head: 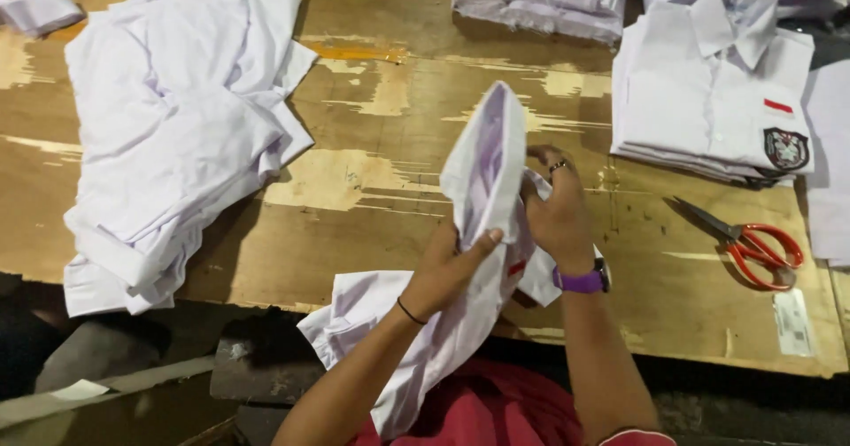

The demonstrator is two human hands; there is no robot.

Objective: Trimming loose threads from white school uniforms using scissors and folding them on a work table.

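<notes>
White shirt (pixel 482 198) held up over the near edge of the table (pixel 372 189), lower part trailing off toward the lap. Left hand (pixel 447 269) clamped on a bunched fold at mid-length; right hand (pixel 553 211) pinching the cloth just beside it, hands close together. Fabric judged light, limp, creases readily; best gripped along seams or collar. Loose shirt heap (pixel 177 136) at left edge, folded stack (pixel 708 92) at far right, red-handled scissors (pixel 753 247) near right edge.
</notes>
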